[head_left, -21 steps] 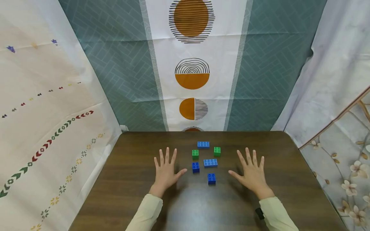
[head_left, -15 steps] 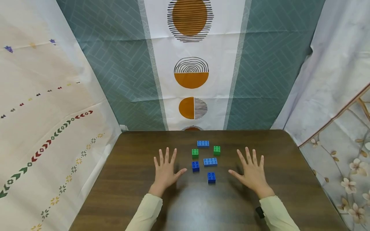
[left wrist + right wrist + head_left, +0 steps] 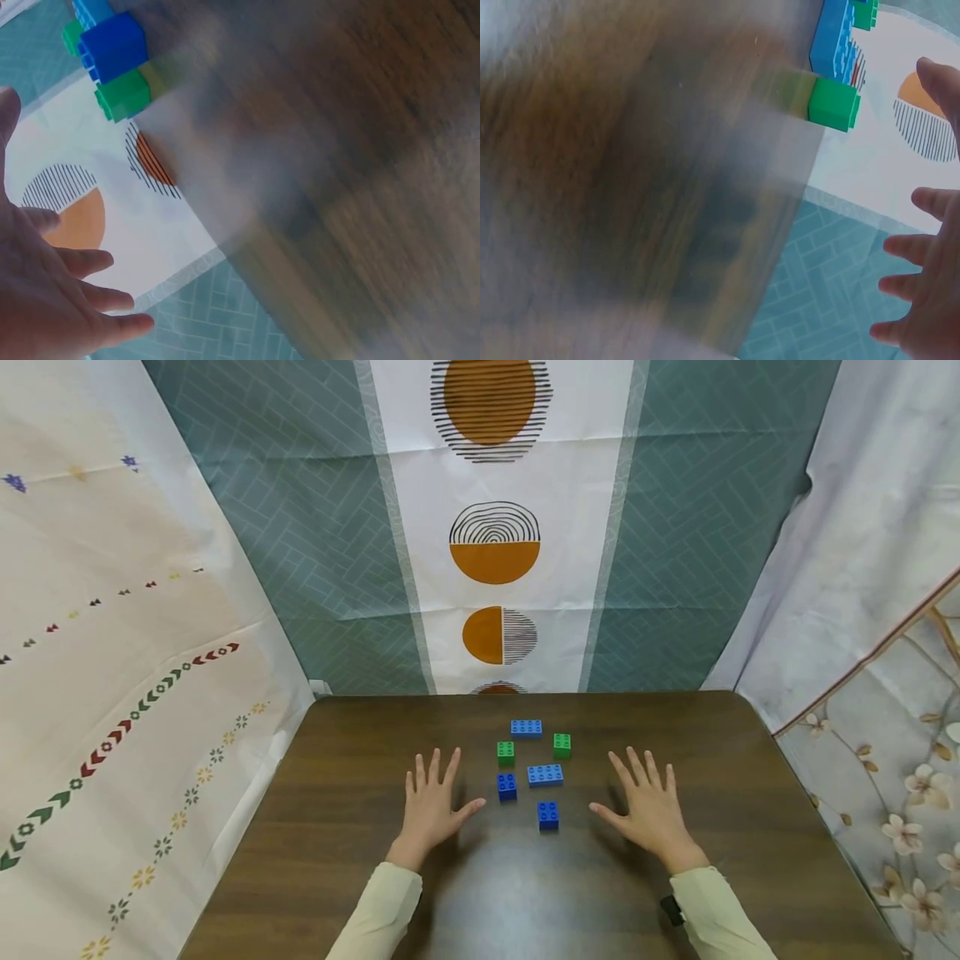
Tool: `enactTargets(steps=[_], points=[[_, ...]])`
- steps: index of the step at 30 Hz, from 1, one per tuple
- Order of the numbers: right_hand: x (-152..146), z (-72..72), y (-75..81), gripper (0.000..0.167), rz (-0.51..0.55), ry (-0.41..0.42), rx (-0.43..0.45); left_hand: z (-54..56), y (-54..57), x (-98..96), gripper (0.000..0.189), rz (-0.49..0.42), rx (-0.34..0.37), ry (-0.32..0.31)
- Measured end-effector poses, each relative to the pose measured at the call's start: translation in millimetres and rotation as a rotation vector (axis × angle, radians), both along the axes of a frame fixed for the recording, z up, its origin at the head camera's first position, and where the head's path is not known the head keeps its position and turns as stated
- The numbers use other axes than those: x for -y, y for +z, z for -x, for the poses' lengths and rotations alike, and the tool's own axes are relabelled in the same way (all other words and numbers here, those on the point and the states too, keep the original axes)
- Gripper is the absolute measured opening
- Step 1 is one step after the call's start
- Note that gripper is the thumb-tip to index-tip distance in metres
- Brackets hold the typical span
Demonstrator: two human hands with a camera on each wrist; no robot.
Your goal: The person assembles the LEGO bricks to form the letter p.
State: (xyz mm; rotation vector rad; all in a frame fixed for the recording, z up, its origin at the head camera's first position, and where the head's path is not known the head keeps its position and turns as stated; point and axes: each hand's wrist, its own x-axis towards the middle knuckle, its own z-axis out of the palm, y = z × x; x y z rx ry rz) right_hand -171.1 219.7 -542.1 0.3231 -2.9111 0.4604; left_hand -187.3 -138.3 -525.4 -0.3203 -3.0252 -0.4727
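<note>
Several toy building bricks lie apart on the brown table. At the back is a long light blue brick (image 3: 527,728); a second long light blue brick (image 3: 545,775) lies nearer. Two small green bricks sit left (image 3: 506,753) and right (image 3: 562,745). Of two small dark blue bricks, one is at the left (image 3: 507,787), the other in front (image 3: 548,816). My left hand (image 3: 429,814) is spread left of the bricks, touching none. To their right my right hand (image 3: 651,814) is likewise spread and holds nothing. Both wrist views show straight fingers and a green brick (image 3: 124,96).
The wooden table (image 3: 337,760) ends at a rounded back edge. Behind it hangs a teal and white patterned cloth (image 3: 495,635). Pale curtains (image 3: 135,693) flank the table on both sides. A black band (image 3: 672,910) shows at the right sleeve.
The head view has tipped slightly down, so table and bricks appear higher. My right hand has shifted slightly left, its fingers leaning left. The bricks keep their arrangement.
</note>
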Motion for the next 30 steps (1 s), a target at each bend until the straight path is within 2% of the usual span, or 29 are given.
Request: enactTargets(steps=[11,22,30], points=[[11.6,-2.6,-12.7,0.084,0.067,0.06,-0.013,0.8,-13.7,-3.0,0.098,-0.136,0.006,-0.037],[27.9,-5.0,-23.7,0.078,0.176,0.095,0.046,1.4,-25.6,-7.9,0.097,-0.295,0.113,-0.016],[42.0,-7.7,-28.4,0.074,0.265,0.12,0.096,0.6,-28.9,-11.4,0.091,-0.422,0.142,-0.053]])
